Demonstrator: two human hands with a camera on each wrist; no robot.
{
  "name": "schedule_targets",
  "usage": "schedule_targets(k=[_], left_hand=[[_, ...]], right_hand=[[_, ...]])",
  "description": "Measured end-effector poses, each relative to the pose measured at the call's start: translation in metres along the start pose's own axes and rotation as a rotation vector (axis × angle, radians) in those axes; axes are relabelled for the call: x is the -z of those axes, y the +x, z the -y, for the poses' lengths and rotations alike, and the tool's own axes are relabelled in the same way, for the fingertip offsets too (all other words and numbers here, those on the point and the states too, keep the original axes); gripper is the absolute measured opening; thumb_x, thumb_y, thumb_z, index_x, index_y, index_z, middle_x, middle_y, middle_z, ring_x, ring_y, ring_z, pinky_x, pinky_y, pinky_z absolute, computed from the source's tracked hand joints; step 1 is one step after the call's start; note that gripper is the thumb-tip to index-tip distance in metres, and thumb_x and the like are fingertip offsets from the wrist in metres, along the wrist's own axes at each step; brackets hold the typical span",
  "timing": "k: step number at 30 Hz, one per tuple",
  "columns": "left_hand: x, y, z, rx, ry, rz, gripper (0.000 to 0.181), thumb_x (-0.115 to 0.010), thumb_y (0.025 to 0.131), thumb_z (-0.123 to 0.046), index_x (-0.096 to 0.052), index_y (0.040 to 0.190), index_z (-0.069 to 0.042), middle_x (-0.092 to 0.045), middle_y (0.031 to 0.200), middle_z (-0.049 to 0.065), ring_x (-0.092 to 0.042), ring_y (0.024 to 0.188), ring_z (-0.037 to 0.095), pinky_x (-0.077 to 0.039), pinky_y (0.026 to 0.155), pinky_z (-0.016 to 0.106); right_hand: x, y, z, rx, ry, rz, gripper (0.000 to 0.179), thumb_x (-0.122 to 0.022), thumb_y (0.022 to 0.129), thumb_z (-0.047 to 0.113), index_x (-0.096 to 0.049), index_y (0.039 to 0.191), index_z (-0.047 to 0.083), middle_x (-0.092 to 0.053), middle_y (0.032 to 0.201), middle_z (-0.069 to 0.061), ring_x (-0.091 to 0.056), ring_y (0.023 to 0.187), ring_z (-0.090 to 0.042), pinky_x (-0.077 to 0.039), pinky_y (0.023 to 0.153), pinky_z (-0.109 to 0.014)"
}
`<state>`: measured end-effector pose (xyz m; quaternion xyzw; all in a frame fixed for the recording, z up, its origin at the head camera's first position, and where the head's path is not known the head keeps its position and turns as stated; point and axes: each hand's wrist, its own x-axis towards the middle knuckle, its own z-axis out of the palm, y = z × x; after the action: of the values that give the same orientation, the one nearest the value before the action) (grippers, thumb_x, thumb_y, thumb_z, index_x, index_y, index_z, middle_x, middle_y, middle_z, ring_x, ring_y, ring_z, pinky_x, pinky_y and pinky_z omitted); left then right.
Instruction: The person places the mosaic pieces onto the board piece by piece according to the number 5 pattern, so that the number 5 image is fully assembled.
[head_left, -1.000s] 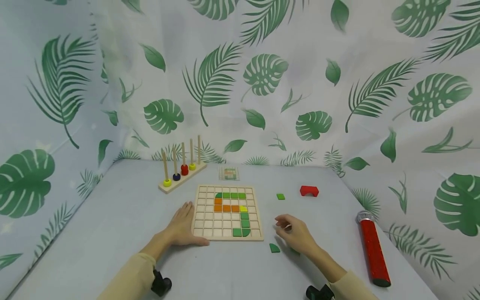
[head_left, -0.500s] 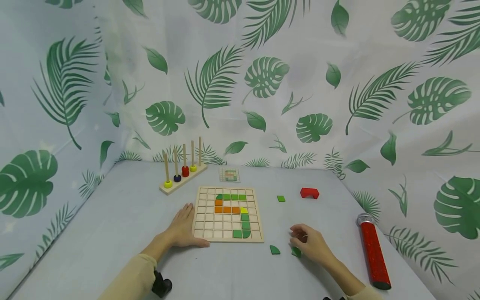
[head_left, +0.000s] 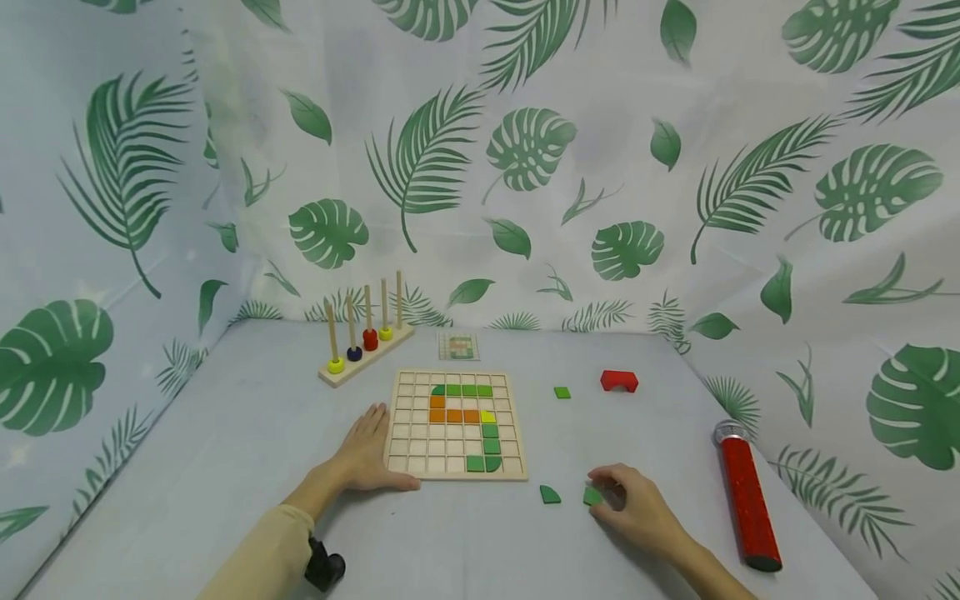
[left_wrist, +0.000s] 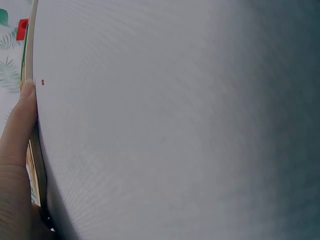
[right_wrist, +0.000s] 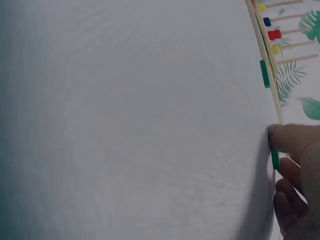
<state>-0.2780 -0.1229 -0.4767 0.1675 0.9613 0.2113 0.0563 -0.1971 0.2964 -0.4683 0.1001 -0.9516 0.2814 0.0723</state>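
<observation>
A wooden grid board (head_left: 427, 472) lies on the table, with green, orange and yellow tiles in some of its cells. My left hand (head_left: 363, 458) rests at the board's lower left corner, fingers straight along the left side and thumb along the near edge. To the right of the board, my right hand (head_left: 637, 510) has thumb and forefinger at opposite edges of a green tile (head_left: 592, 496), pinching it at the table. The right wrist view shows that green tile (right_wrist: 274, 156) edge-on between thumb and finger. A rounded green tile (head_left: 550, 495) lies just left of this hand.
A small green square (head_left: 562, 392) and a red arch block (head_left: 618, 381) lie farther back. The red tube (head_left: 748, 500) is at the right. Behind the board stand a peg rack (head_left: 367, 354) with coloured rings and a pattern card (head_left: 458, 347).
My right hand has moved right and toward me from beside the board, and its thumb and forefinger have closed about the green tile. The left hand has stayed at the board.
</observation>
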Motion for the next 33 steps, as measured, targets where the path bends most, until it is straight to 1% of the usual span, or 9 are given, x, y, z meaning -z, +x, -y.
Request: schedule_targets(k=[6, 9, 14, 17, 22, 26, 29, 33], left_hand=[[0.002, 0.0, 0.0, -0.008, -0.005, -0.005, 0.132, -0.07, 0.06, -0.073, -0.014, 0.146, 0.01, -0.012, 0.152, 0.028, -0.005, 0.141, 0.039, -0.008, 0.114, 0.049], [0.001, 0.001, 0.0, -0.01, -0.004, -0.007, 0.132, -0.07, 0.06, -0.073, -0.013, 0.146, 0.01, -0.012, 0.152, 0.028, -0.006, 0.141, 0.04, -0.008, 0.114, 0.049], [0.002, -0.001, -0.001, -0.01, -0.01, -0.008, 0.132, -0.071, 0.06, -0.072, -0.014, 0.146, 0.01, -0.012, 0.152, 0.028, -0.006, 0.141, 0.04, -0.009, 0.114, 0.049], [0.003, -0.001, -0.002, -0.011, -0.013, -0.008, 0.131, -0.071, 0.061, -0.071, -0.014, 0.146, 0.01, -0.013, 0.152, 0.028, -0.006, 0.141, 0.04, -0.009, 0.114, 0.049], [0.002, -0.001, -0.001, -0.013, -0.021, -0.004, 0.131, -0.072, 0.061, -0.071, -0.014, 0.146, 0.01, -0.012, 0.152, 0.028, -0.006, 0.141, 0.04, -0.008, 0.114, 0.049], [0.002, -0.001, 0.001, -0.015, -0.022, 0.01, 0.132, -0.071, 0.061, -0.072, -0.012, 0.147, 0.009, -0.01, 0.153, 0.027, -0.004, 0.141, 0.039, -0.007, 0.114, 0.048], [0.002, -0.001, 0.001, -0.016, -0.031, 0.012, 0.132, -0.071, 0.061, -0.072, -0.012, 0.147, 0.009, -0.01, 0.153, 0.027, -0.003, 0.142, 0.038, -0.007, 0.114, 0.048], [0.003, -0.001, 0.0, -0.022, -0.04, 0.008, 0.131, -0.072, 0.061, -0.07, -0.012, 0.146, 0.01, -0.01, 0.153, 0.027, -0.004, 0.141, 0.039, -0.007, 0.114, 0.049]], right_hand=[[0.0, 0.001, -0.002, 0.007, 0.013, -0.046, 0.037, -0.079, 0.071, 0.001, -0.065, 0.105, 0.009, -0.063, 0.094, 0.006, -0.059, 0.089, -0.011, -0.053, 0.078, -0.03], [0.001, 0.003, -0.002, 0.009, 0.032, -0.046, 0.036, -0.079, 0.072, 0.0, -0.065, 0.105, 0.007, -0.063, 0.093, 0.004, -0.059, 0.087, -0.012, -0.053, 0.076, -0.029], [0.0, 0.009, -0.003, -0.009, 0.053, -0.051, 0.036, -0.077, 0.073, -0.001, -0.065, 0.106, 0.007, -0.062, 0.089, 0.005, -0.057, 0.081, -0.01, -0.052, 0.07, -0.023], [-0.001, 0.013, -0.001, -0.003, 0.066, -0.062, 0.037, -0.077, 0.073, -0.002, -0.065, 0.106, 0.006, -0.062, 0.088, 0.004, -0.057, 0.08, -0.01, -0.052, 0.069, -0.023], [-0.006, 0.021, 0.004, 0.039, 0.106, -0.084, 0.037, -0.076, 0.072, -0.007, -0.064, 0.105, 0.004, -0.064, 0.089, 0.001, -0.061, 0.082, -0.013, -0.054, 0.071, -0.024], [-0.01, 0.031, 0.011, 0.077, 0.105, -0.11, 0.035, -0.075, 0.073, -0.007, -0.064, 0.105, 0.003, -0.064, 0.089, 0.001, -0.061, 0.084, -0.014, -0.055, 0.073, -0.026], [-0.013, 0.039, 0.018, 0.11, 0.09, -0.13, 0.034, -0.075, 0.073, -0.005, -0.064, 0.105, 0.003, -0.064, 0.089, 0.001, -0.06, 0.084, -0.015, -0.055, 0.074, -0.029], [-0.018, 0.049, 0.029, 0.142, 0.106, -0.141, 0.034, -0.075, 0.073, -0.006, -0.064, 0.104, 0.001, -0.064, 0.089, -0.002, -0.061, 0.083, -0.016, -0.055, 0.075, -0.031]])
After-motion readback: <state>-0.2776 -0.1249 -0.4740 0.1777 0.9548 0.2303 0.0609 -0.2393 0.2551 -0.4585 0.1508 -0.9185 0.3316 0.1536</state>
